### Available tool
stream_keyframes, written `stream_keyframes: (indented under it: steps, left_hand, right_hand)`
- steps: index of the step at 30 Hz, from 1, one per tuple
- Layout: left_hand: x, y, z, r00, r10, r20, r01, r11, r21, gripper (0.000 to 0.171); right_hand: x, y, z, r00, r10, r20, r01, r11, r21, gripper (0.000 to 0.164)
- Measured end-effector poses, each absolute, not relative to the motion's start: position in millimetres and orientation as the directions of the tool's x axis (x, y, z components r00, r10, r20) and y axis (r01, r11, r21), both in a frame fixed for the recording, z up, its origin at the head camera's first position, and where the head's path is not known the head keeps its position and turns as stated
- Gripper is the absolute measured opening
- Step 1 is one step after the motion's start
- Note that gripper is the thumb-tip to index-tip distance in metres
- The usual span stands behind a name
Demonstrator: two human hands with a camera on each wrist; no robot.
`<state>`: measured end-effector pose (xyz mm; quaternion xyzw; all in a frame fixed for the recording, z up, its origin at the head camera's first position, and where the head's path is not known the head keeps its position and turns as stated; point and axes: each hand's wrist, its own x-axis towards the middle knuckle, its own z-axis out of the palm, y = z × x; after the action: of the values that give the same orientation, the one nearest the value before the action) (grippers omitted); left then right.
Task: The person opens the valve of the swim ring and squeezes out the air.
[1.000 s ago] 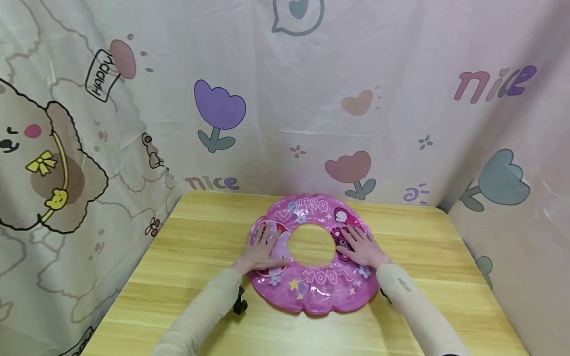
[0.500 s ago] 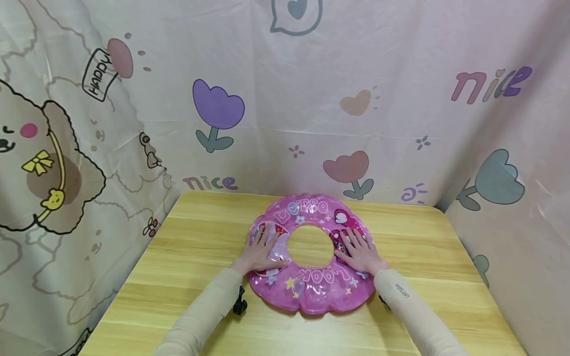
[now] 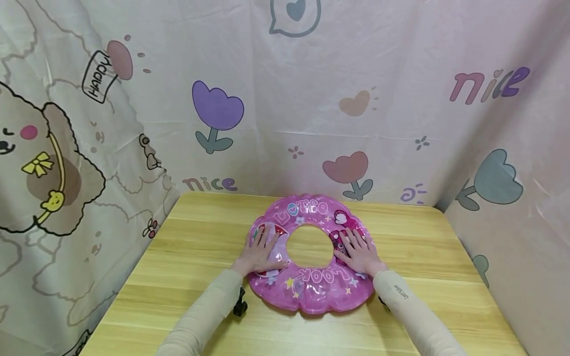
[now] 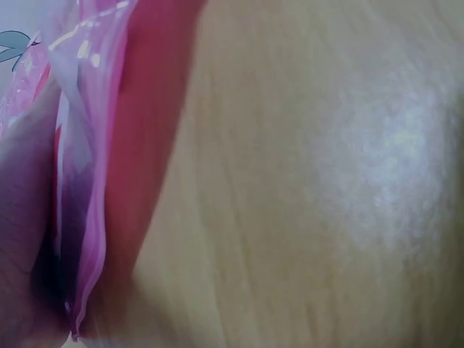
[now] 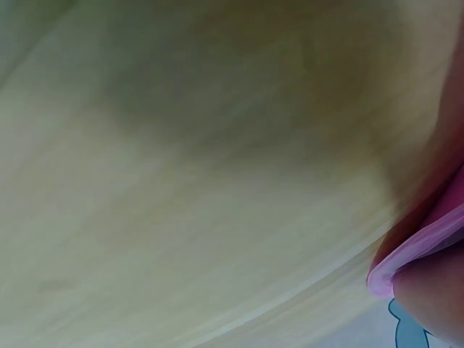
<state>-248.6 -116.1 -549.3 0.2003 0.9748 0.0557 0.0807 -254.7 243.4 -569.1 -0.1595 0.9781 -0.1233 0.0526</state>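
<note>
Pink ring: The shiny, round, pink plastic swim ring [image 3: 318,291] lies flat on the pale yellow wooden table [image 3: 450,282], near its back edge. You can see wood through the round hole in its middle.
Your left hand: Your bare left hand [image 3: 260,254] rests on the left side of the ring, over a red and white picture. The fingers are spread, and the thumb points toward the hole.
Your right hand: Your bare right hand [image 3: 359,253] rests on the right side, partly over a dark pink picture. Its fingers are spread too, and its thumb reaches toward the hole.
Ring pictures: You can read "LOTSO" on the far part. The near part has little stars and a wavy edge.
Sleeves: Your arms wear long cream cloth sleeves [image 3: 209,309]. A small black piece [image 3: 240,304] shows beside your left wrist.
Wrist views: Both show mostly blurry wood, with a pink edge of the ring beside your hand.
Back wall: A pale cloth sheet [image 3: 285,79] with printed flowers hangs behind the table.
</note>
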Motion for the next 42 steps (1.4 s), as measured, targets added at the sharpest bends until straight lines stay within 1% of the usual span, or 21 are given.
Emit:
stream_keyframes:
  steps: [8, 14, 19, 24, 27, 31, 37, 42]
  left_hand:
    - [-248.6, -115.8, -549.3, -0.909, 0.396, -0.135, 0.378, 0.915, 0.138, 0.108]
    - [-248.3, -116.1, -550.9, -0.907, 0.399, -0.134, 0.382, 0.914, 0.139, 0.108]
    - [-251.3, -118.3, -557.2, -0.901, 0.414, -0.132, 0.386, 0.901, 0.197, 0.112]
    - [-255.6, -120.9, -571.2, -0.901, 0.424, -0.095, 0.392, 0.888, 0.241, 0.120]
    - [-254.9, -121.0, -570.7, -0.901, 0.425, -0.090, 0.393, 0.885, 0.248, 0.120]
    - [-252.3, -120.1, -560.2, -0.895, 0.430, -0.114, 0.392, 0.883, 0.258, 0.117]
    - [-250.9, -118.5, -552.5, -0.897, 0.424, -0.122, 0.394, 0.894, 0.215, 0.112]
    - [-251.1, -117.7, -551.9, -0.905, 0.409, -0.120, 0.386, 0.906, 0.175, 0.109]
  right_hand:
    - [-258.2, 245.5, -577.0, -0.947, -0.314, -0.064, -0.293, 0.930, -0.220, 0.079]
    - [-257.2, 245.3, -577.5, -0.946, -0.319, -0.060, -0.299, 0.927, -0.225, 0.078]
    - [-257.7, 246.1, -579.3, -0.947, -0.318, -0.052, -0.300, 0.929, -0.217, 0.078]
    - [-257.6, 246.1, -579.6, -0.948, -0.316, -0.048, -0.300, 0.931, -0.208, 0.079]
    - [-255.5, 245.3, -576.4, -0.945, -0.323, -0.045, -0.304, 0.922, -0.238, 0.080]
    - [-254.6, 245.2, -574.3, -0.943, -0.330, -0.044, -0.309, 0.916, -0.254, 0.080]
    - [-256.4, 245.1, -571.7, -0.944, -0.322, -0.065, -0.301, 0.927, -0.225, 0.079]
    - [-255.3, 243.3, -561.7, -0.943, -0.328, -0.061, -0.304, 0.920, -0.248, 0.079]
